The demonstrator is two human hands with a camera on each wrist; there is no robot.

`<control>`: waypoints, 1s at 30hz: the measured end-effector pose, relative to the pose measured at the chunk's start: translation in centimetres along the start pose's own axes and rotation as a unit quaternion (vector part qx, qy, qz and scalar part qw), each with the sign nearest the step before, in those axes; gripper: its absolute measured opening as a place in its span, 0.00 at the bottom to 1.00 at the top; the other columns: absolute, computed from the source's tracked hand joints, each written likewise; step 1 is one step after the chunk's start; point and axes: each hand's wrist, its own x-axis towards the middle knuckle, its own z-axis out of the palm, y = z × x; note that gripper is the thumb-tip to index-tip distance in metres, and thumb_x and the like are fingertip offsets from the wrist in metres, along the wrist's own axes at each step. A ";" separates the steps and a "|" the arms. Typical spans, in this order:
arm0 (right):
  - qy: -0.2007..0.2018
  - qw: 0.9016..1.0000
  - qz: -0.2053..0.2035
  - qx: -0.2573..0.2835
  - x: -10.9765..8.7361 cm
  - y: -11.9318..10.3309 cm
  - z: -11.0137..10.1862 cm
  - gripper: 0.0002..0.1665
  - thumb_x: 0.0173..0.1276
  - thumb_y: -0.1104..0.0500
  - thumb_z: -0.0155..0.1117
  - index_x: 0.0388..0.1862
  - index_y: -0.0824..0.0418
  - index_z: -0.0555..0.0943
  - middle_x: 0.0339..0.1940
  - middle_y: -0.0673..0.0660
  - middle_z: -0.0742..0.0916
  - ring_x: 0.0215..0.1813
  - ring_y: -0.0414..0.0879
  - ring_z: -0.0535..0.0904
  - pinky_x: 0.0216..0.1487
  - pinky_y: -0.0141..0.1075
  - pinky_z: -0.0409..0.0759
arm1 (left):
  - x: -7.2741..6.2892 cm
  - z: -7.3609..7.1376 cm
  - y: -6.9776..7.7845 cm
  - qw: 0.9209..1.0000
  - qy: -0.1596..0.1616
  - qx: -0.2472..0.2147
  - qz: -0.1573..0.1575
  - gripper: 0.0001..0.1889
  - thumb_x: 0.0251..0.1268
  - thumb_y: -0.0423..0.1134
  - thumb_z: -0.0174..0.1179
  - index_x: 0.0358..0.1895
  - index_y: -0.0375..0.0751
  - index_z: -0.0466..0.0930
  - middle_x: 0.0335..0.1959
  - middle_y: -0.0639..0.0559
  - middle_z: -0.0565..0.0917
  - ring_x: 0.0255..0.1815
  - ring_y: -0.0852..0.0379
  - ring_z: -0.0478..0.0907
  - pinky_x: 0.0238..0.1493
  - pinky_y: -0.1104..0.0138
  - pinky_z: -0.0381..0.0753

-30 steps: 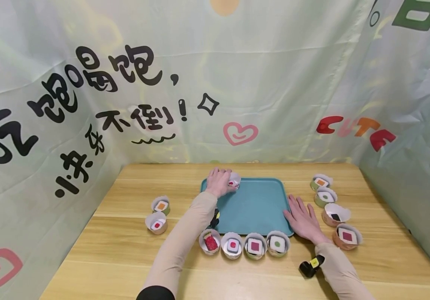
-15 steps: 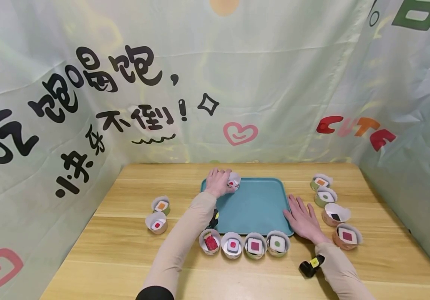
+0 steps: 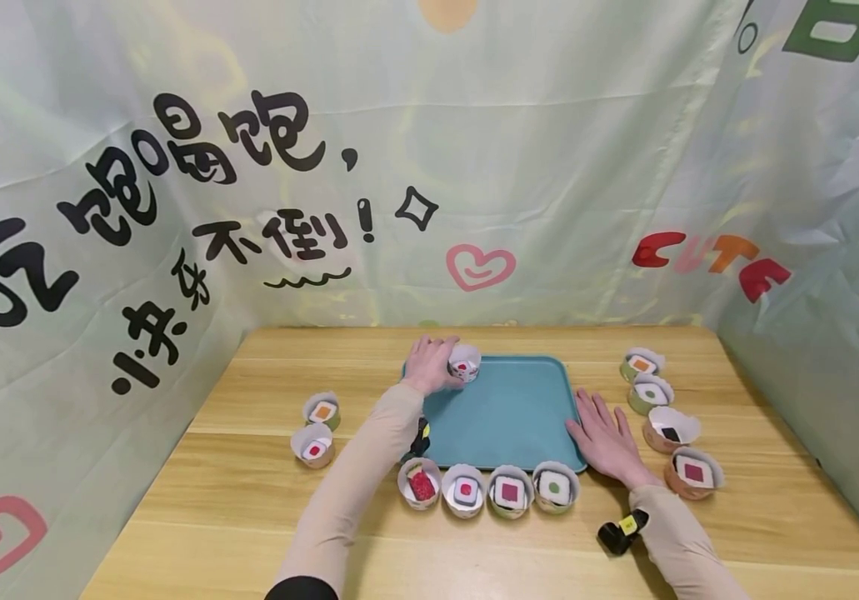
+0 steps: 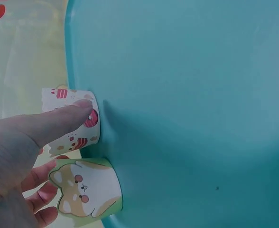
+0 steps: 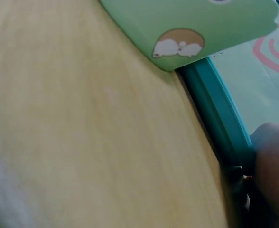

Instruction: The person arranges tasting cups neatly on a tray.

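**Wooden tabletop [image 3: 234, 508], blue tray [image 3: 507, 417]: cup position at far-left corner**

Pale printed cloth [image 3: 564, 167] behind and at both sides.

White cup [image 3: 466, 367]: upright on the blue tray near its far-left corner, axis vertical. Green cup [image 4: 89, 190]: upright just beside the white cup; concealed by the left hand [image 3: 429, 365] in the head view; contact between cups not determinable.

Key relation: white cup immediately right of the left hand, the nearer of the two. Thumb [image 4: 73, 116] extended across the white cup's side; remaining fingers apart from thumb, by the green cup's rim. No firm grip evident.

Right hand [image 3: 611, 437]: flat, fingers straight, at right edge of the blue tray, well apart from the white cup.

Further items: row of four cups [image 3: 510, 493] along near edge; four cups [image 3: 693, 473] at right; two cups [image 3: 313, 451] at left.
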 end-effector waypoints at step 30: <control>0.002 1.000 -0.008 -0.001 -0.1 -0.2 -0.2 0.39 0.83 0.47 0.41 0.80 0.72 0.51 0.82 0.72 0.55 0.82 0.72 0.43 0.76 0.69 0.35 | -1.9 -1.8 -1.7 0.991 0.032 -0.120 0.039 0.47 0.50 0.42 0.79 0.75 0.42 0.65 0.69 0.47 0.78 0.67 0.42 0.70 0.71 0.50 0.67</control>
